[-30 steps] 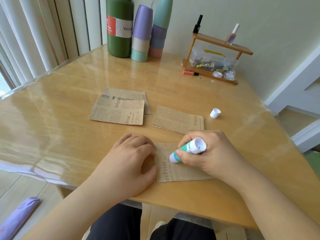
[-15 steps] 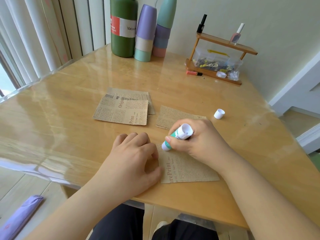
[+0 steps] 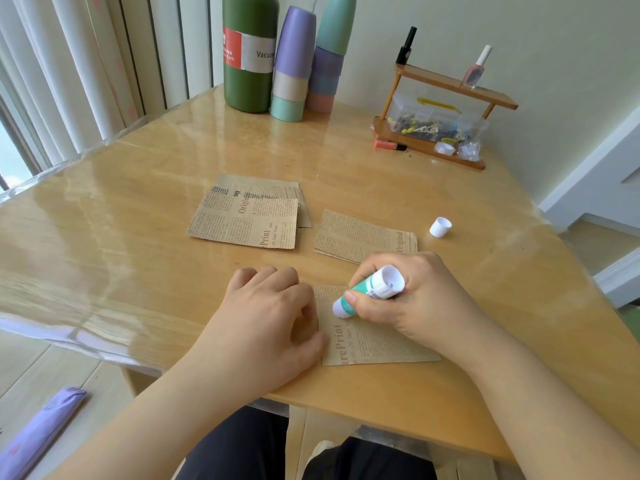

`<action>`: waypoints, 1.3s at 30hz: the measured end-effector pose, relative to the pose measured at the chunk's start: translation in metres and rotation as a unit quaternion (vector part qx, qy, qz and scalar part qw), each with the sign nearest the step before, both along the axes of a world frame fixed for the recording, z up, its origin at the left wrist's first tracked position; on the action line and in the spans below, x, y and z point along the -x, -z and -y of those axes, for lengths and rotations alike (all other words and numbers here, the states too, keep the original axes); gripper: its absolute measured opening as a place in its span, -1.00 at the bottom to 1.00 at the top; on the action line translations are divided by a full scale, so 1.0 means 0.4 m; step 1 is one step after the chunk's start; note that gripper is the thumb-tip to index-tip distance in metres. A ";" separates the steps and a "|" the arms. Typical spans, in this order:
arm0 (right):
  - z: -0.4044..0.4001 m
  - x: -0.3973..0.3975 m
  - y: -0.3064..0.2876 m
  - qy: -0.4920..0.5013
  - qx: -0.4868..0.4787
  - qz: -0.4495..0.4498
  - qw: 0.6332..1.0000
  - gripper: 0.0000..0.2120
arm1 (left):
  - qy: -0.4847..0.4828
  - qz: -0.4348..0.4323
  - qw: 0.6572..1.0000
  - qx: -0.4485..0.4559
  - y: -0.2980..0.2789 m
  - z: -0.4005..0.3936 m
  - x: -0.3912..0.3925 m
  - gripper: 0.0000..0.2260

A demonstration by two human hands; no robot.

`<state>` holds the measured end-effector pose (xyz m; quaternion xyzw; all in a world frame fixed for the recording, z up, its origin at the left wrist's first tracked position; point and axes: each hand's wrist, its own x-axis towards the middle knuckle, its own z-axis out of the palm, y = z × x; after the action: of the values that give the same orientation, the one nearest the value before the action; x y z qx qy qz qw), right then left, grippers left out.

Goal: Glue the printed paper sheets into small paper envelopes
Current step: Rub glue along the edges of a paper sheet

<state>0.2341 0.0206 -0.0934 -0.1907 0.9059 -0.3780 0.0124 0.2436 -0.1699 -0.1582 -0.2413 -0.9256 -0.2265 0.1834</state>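
Glue stick (image 3: 369, 291) slants tip down-left onto sheet (image 3: 374, 341), right hand (image 3: 412, 299) fingers wrapped around it.

The green flask (image 3: 250, 53) carries a label reading "Vacuu", cut off by the purple cup. The stacked printed sheet (image 3: 247, 221) shows "Origin" and "Print". The sheet beside it (image 3: 360, 237) reads "Original". The sheet under the hands (image 3: 367, 341) shows "rePrint"; smaller print is unreadable.
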 end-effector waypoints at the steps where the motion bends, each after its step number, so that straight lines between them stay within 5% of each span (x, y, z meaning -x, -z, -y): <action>1: -0.005 -0.007 -0.001 -0.002 0.000 0.001 1.000 -0.88 | -0.001 0.000 1.000 -0.002 -0.001 0.000 -0.001 -0.79; 26: 0.041 -0.010 0.004 0.001 0.005 -0.006 1.000 -0.89 | -0.012 0.116 0.989 -0.092 -0.007 0.015 0.007 -0.93; 39: 0.015 -0.106 0.015 -0.028 -0.008 -0.032 0.999 -0.76 | 0.062 0.127 0.989 -0.052 -0.016 0.012 0.003 -0.94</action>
<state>0.2765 0.0147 -0.0993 -0.2279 0.9030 -0.3641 -0.0049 0.2424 -0.1745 -0.1517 -0.2580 -0.9114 -0.3145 0.0625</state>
